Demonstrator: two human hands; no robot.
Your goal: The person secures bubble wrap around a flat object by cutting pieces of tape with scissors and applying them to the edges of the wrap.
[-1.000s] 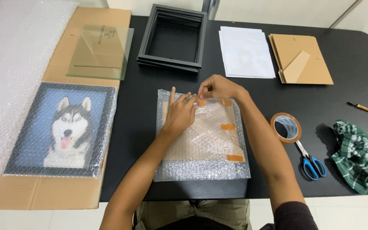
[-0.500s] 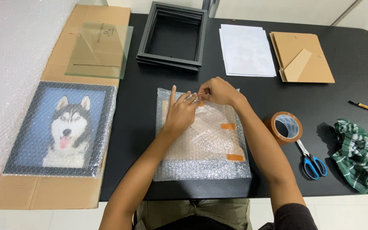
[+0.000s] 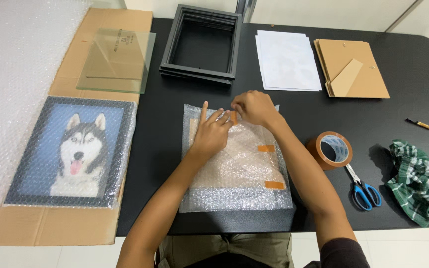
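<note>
— Item: how did we hold the bubble-wrapped frame [image 3: 237, 164] at mid-table?
— Firmly: our left hand [image 3: 211, 135] lay flat upon it; our right hand [image 3: 253, 107] pinched brown tape [image 3: 234, 117] at its top edge, unchanged from before.

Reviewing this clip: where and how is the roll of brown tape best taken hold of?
Judging by its pose, grip the tape roll across its outer rim from above. It lies flat on the table with its open core up, clear of the scissors, on the right hand side.
</note>
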